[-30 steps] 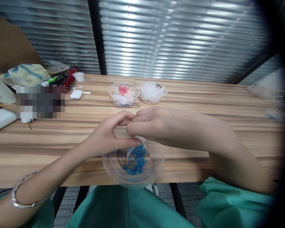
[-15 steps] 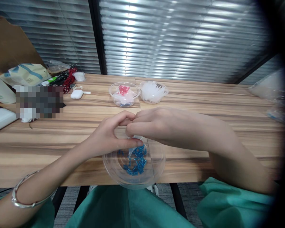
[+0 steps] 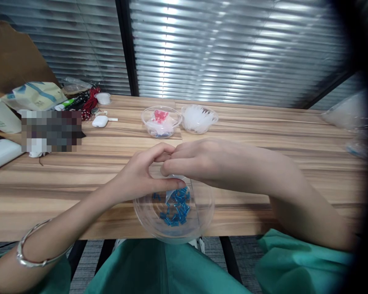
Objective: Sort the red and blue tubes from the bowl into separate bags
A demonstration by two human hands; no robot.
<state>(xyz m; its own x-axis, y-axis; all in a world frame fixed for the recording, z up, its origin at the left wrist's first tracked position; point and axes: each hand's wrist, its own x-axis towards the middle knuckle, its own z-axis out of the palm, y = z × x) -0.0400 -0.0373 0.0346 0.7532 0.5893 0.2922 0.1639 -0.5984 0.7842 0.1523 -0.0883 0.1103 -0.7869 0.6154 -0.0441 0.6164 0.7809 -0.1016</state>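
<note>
A clear round bowl (image 3: 204, 220) stands at the table's front edge with several small blue pieces (image 3: 180, 210) in it. Over its back rim is my left hand (image 3: 141, 173), thumb and fingers curved round a small clear plastic bag (image 3: 170, 197) that hangs into the bowl. From the right reaches my right hand (image 3: 199, 161), palm down, its fingertips pinched together against the left fingers at the top of the bag. What the right fingertips grip is hidden behind the hand.
Behind my hands stand a clear tub (image 3: 161, 122) with red and white packets and another tub (image 3: 199, 119) with white pieces. A white case (image 3: 100, 121), paper cup (image 3: 1, 116) and cords (image 3: 90, 102) lie left; plastic bags (image 3: 346, 112) lie far right.
</note>
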